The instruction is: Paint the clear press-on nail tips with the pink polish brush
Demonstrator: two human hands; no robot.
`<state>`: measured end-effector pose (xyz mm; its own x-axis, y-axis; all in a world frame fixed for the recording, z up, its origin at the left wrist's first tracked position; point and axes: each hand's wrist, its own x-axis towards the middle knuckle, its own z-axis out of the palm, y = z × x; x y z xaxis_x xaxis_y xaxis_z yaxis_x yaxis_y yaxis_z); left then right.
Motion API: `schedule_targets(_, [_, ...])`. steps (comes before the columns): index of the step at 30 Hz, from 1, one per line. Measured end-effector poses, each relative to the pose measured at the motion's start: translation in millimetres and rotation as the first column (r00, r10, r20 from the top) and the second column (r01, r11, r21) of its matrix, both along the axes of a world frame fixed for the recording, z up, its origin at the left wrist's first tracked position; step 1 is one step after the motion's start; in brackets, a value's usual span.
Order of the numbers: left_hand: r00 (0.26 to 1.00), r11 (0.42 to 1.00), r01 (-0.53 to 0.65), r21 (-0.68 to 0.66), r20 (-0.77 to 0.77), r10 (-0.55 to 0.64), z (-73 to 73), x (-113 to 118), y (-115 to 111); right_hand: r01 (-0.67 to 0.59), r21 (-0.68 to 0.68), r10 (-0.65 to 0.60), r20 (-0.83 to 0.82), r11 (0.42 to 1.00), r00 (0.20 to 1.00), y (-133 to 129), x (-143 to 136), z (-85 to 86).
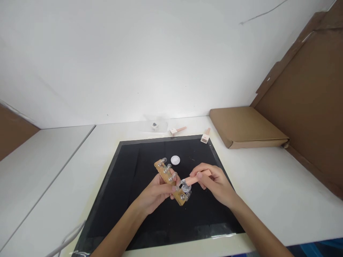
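My left hand [158,192] grips a yellowish wooden strip [164,175], tilted above the black mat, with several clear plastic pieces fixed along it. Between the fingers of my right hand [214,182] is a pink stick [198,177], its left end against the clear piece near the strip's lower end. A round silvery item [186,188] shows just under that end; which hand bears it I cannot tell. Beyond the strip, a small white round dish [175,160] lies on the mat.
Past the black mat [131,160] lie two pink-handled items with white heads [173,131] [205,138] and a clear bag [159,126] with a small dark thing. A flat cardboard box [246,125] is at the back right, cables [66,241] at the lower left.
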<state>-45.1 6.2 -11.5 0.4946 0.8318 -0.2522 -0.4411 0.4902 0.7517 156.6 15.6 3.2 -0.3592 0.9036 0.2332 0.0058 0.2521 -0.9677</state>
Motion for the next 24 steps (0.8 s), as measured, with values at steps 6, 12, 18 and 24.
schedule_targets(6, [1.0, 1.0, 0.002, 0.01, 0.009, -0.002, -0.8, -2.0, -0.1, 0.032, -0.017, -0.032, 0.008, 0.999, 0.999, -0.6, -0.9, 1.6])
schedule_targets(12, [1.0, 1.0, -0.001, 0.004, -0.002, 0.001, 1.8, -2.7, -1.2, 0.053, -0.034, -0.052, 0.027, 0.998, 0.998, -0.2, -1.0, 2.3])
schedule_targets(18, [1.0, 1.0, -0.007, 0.011, -0.015, 0.007, 4.6, -3.2, -1.9, 0.089, -0.03, -0.089, 0.012, 0.996, 0.996, 0.6, -3.1, 4.7])
schedule_targets(24, [0.999, 0.999, -0.008, 0.037, -0.036, 0.009, 2.7, -5.0, -1.9, 0.14, -0.036, -0.142, -0.05, 0.989, 0.989, -0.1, -3.2, 1.4])
